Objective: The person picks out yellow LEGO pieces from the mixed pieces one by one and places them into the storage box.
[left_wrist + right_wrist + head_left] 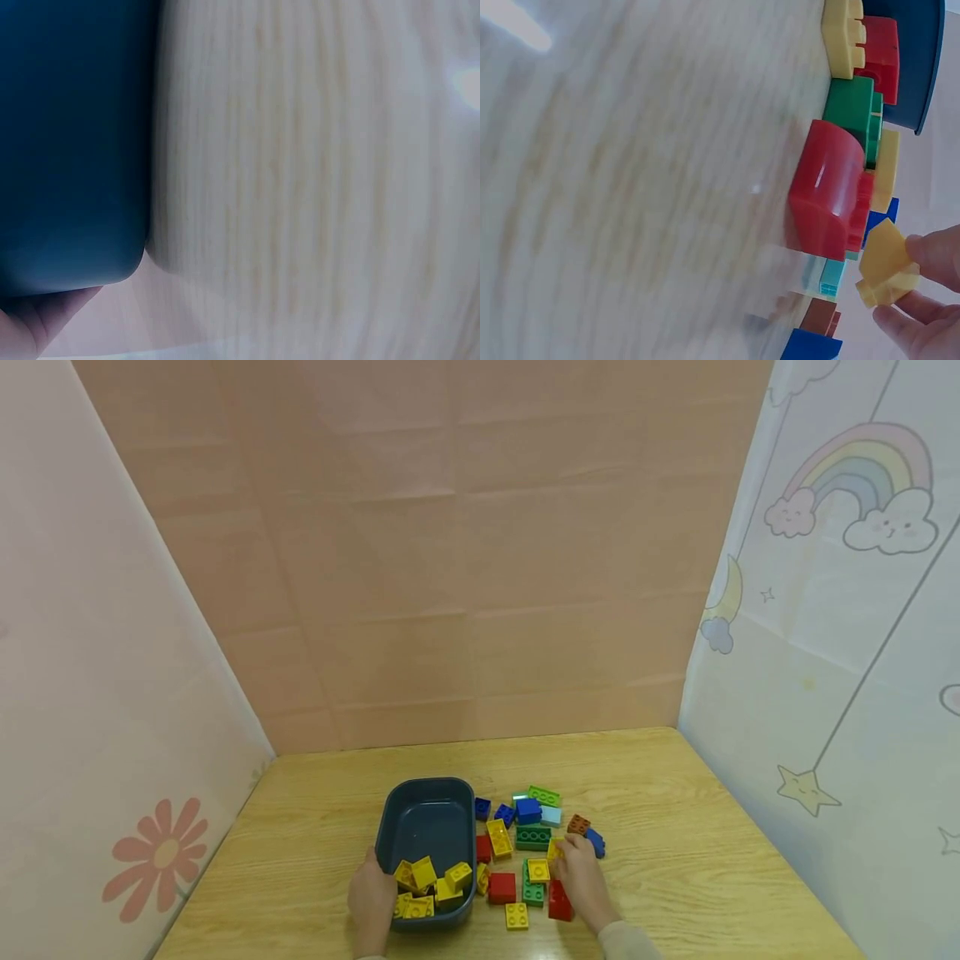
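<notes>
My left hand [371, 893] grips the left side of a dark blue plastic bin [387, 814]. In the left wrist view, fingers [26, 330] show at the edge of the bin [67, 150]. Several yellow building bricks [423, 872] lie in its near half. Over the loose pile right of the bin, my right hand [585, 877] pinches a yellow brick [889, 262] between thumb and fingers. A red brick with a rounded side [825, 191] lies close by that hand on the table, next to a green brick [533, 893].
Other loose bricks spread right of the bin: a yellow one [498, 839], a dark green one [533, 837], a red one [502, 888], a blue one [528, 811] and a brown one [578, 824]. The wooden table [697, 860] is bordered by sheet-covered walls.
</notes>
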Demonstrator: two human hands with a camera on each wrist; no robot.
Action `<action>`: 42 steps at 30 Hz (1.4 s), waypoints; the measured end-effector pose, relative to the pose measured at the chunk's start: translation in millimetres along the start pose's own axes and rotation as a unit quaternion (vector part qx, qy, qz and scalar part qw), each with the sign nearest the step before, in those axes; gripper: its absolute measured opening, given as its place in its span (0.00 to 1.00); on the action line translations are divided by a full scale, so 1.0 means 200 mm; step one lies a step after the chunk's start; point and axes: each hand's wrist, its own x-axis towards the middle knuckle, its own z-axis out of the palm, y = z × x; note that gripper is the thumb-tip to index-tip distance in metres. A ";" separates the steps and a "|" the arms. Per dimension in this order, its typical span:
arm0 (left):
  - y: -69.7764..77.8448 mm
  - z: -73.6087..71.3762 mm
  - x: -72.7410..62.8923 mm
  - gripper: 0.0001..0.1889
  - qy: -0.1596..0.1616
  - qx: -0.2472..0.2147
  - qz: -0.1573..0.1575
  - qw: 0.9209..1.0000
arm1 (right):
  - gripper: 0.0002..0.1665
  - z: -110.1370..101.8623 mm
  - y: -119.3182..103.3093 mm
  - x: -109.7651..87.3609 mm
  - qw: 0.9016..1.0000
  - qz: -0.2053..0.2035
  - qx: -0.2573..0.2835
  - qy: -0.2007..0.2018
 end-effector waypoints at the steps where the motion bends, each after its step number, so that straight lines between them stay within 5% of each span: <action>1: 0.00 0.00 0.00 0.18 -0.003 0.001 -0.003 1.000 | 0.10 0.00 -0.01 0.00 1.000 -0.002 0.002 0.004; 25: -0.02 0.02 0.01 0.16 -0.012 -0.002 -0.019 1.000 | 0.12 0.10 -0.38 0.07 0.987 -0.130 0.091 0.028; 34: -0.02 0.02 0.01 0.14 -0.004 -0.009 -0.009 1.000 | 0.12 0.15 -0.49 0.05 0.980 -0.178 0.091 -0.018; 42: -0.01 0.02 0.02 0.15 -0.004 -0.007 -0.006 1.000 | 0.12 0.19 -0.53 0.03 0.969 -0.226 0.095 -0.017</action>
